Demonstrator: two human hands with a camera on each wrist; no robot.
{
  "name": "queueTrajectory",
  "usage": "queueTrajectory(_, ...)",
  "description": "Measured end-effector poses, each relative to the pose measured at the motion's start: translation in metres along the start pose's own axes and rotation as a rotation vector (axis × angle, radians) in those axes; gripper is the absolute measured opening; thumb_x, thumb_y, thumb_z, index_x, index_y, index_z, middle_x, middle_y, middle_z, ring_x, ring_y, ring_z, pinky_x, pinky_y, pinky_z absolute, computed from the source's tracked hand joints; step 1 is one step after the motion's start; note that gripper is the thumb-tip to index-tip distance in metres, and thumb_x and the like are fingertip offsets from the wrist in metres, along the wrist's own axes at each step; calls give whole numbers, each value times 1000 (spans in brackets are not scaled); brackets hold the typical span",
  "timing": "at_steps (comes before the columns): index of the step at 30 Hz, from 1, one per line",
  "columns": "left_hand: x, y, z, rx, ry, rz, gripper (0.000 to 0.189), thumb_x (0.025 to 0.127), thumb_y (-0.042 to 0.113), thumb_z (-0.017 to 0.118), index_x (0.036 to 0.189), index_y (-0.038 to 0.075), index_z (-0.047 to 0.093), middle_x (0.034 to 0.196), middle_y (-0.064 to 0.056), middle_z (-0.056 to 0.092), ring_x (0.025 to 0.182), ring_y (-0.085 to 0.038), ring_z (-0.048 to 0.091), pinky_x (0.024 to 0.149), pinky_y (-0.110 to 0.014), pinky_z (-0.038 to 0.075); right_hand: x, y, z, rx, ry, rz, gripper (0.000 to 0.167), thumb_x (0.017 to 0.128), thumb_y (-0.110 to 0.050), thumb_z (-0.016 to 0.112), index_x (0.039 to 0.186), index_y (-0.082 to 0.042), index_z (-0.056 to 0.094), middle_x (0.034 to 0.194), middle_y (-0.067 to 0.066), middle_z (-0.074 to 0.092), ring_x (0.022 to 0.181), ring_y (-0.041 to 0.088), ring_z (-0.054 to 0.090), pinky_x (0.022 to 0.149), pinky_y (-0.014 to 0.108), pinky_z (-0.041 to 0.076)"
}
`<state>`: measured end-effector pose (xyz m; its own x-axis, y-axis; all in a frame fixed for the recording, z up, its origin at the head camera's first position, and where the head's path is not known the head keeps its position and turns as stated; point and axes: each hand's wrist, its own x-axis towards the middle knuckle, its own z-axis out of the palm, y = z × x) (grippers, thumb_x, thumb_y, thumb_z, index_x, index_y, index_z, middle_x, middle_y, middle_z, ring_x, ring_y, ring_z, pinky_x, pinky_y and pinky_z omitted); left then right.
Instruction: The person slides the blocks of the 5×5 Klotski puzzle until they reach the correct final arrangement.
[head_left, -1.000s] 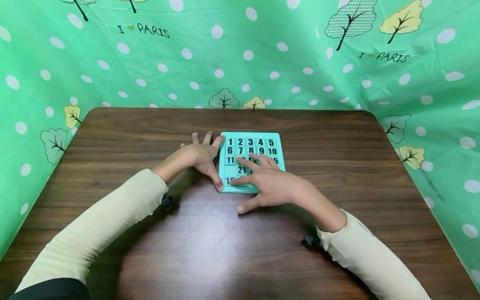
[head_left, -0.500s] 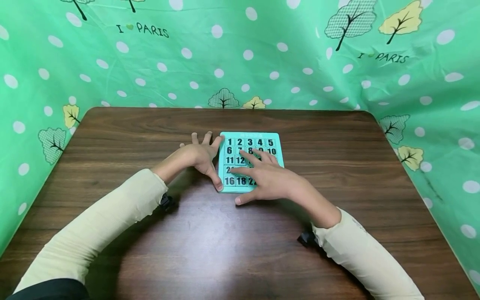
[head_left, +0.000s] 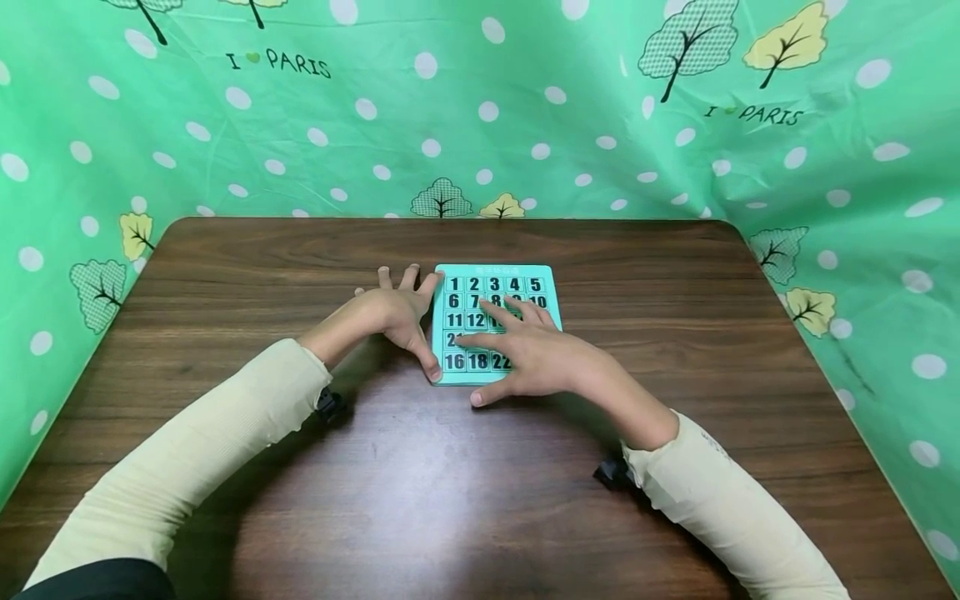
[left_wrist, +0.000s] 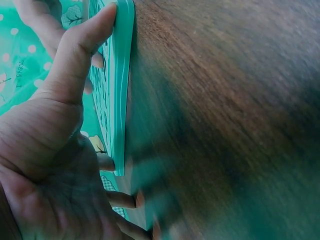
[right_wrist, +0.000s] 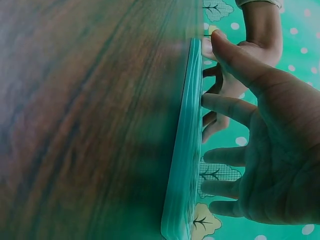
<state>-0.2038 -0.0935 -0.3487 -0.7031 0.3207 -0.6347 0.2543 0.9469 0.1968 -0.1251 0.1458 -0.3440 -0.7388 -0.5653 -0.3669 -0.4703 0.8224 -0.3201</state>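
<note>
A turquoise number slide puzzle [head_left: 474,272] with black numerals lies flat on the table. My left hand [head_left: 401,315] rests along its left edge, the thumb tip at the near-left corner and the index fingertip at the far-left corner. The other left fingers are spread out beyond the board, touching none of the tiles. My right hand [head_left: 542,360] reaches over the puzzle's right half with straight, spread fingers. Its index fingertip is at the 21 tile [head_left: 451,339], and the thumb sticks out past the near edge. Several right-side tiles are hidden beneath this hand.
The dark wood table [head_left: 405,500] extends all around the puzzle. Behind it and at both sides hangs a green dotted curtain [head_left: 360,142] with printed trees. Cream sleeves [head_left: 232,425] cover both forearms, with a black wrist device [head_left: 330,406] under the left wrist.
My right hand has moved away from me and the 21 tile has slid left to the row's left end. The left hand stays at the puzzle's edge. The head view has shifted slightly.
</note>
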Motion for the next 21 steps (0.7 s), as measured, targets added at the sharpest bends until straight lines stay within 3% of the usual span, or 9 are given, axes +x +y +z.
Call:
queueTrajectory(5, 0, 0, 0, -1, 1, 1, 173, 65, 71, 104, 181, 28, -17, 188, -24, -20, 168, -67, -20, 126, -94, 12, -3, 4, -1, 23, 20, 0, 86, 94, -72, 81, 169, -42, 53, 192, 15, 9, 175, 54, 7, 137, 81, 7)
queueTrajectory(12, 0, 2, -1, 8, -12, 0, 176, 64, 73, 104, 180, 31, -21, 187, -22, -25, 167, -66, -23, 126, -95, 11, -20, 20, -6, -4, 86, 55, 75, 93, -67, 85, 156, -29, 70, 190, 20, 17, 175, 55, 9, 136, 82, 10)
queueTrajectory(18, -1, 1, -1, 12, -10, -7, 174, 65, 72, 104, 180, 30, -20, 188, -22, -23, 167, -67, -22, 126, -95, 12, -16, 15, -1, 11, 54, -6, 84, 94, -72, 82, 165, -35, 60, 191, 17, 15, 175, 55, 9, 136, 83, 9)
queueTrajectory(21, 0, 1, -1, 11, -14, -2, 174, 65, 73, 104, 180, 30, -21, 187, -22, -24, 167, -67, -22, 126, -94, 12, -23, 15, -4, 22, 58, -13, 77, 94, -69, 83, 160, -34, 67, 191, 16, 16, 176, 53, 7, 135, 83, 9)
